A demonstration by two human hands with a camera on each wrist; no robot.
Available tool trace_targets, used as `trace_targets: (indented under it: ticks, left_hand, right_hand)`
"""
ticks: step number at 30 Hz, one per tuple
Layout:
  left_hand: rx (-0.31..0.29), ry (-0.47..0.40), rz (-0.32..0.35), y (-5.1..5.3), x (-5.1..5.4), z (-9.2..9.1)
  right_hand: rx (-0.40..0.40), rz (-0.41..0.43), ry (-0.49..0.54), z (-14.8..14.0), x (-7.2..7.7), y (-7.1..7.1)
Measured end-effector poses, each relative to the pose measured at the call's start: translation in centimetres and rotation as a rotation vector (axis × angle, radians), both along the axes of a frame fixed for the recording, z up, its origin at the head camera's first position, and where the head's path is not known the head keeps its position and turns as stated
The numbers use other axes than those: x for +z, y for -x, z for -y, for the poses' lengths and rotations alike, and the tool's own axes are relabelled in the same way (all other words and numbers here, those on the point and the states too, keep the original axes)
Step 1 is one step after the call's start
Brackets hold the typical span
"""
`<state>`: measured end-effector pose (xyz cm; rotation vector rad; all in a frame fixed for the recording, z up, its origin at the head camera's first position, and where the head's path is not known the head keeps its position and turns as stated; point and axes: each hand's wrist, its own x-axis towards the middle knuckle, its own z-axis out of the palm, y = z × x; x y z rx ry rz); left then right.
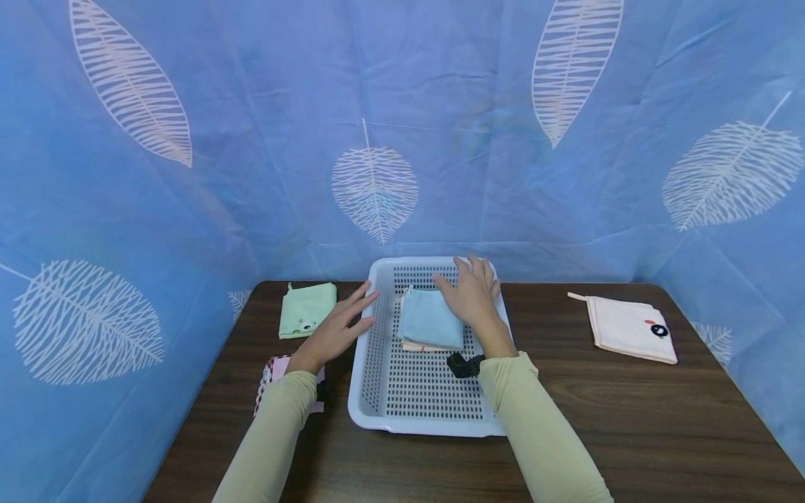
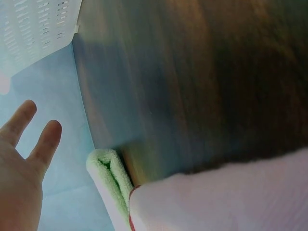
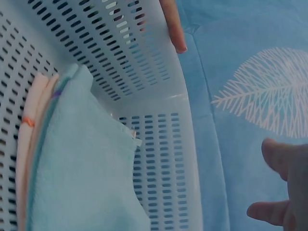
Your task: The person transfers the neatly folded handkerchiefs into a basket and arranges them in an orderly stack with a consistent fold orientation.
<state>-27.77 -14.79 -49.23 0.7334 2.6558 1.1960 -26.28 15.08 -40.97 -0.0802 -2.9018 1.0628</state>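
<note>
A white plastic basket [image 1: 430, 426] with slotted sides and bottom stands on the table. Inside it a folded light-blue towel [image 1: 430, 319] lies on top of peach-toned folded cloth [image 3: 30, 122]. My left hand [image 1: 336, 330] reaches to the basket's left rim with its fingers straight and spread; whether they touch the rim I cannot tell. Over the basket's right side hangs my right hand [image 1: 472, 293], fingers spread and holding nothing. In the right wrist view its thumb and a finger show apart from the basket.
A folded green towel [image 1: 300, 306] lies left of the basket. Nearer, a pink towel with a dark-red patterned edge [image 1: 317, 398] is partly hidden by the left forearm. A pale pink towel [image 1: 622, 325] lies on the right. Blue leaf-print cloth [image 1: 428, 195] hangs behind the dark wooden table [image 1: 585, 412].
</note>
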Motion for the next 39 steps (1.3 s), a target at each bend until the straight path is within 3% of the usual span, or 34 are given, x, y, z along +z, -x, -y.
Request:
trace_targets:
  ticks: [7,17,28,39]
  left_hand:
    - [0.011,0.003,0.007,-0.1,0.1,0.0]
    - [0.007,0.010,-0.003,0.1,0.0,0.1]
    - [0.008,0.012,-0.005,-0.2,0.1,0.1]
    - [-0.004,0.005,-0.008,-0.2,0.3,0.1]
  right_hand:
    - [0.066,0.070,-0.115,-0.5,1.0,-0.4]
    - [0.112,0.122,-0.177,-1.7,1.9,-0.8]
    - [0.202,0.024,-0.272,-2.8,2.2,-1.6]
    - [0.213,-0.130,-0.381,-4.7,2.1,-1.8]
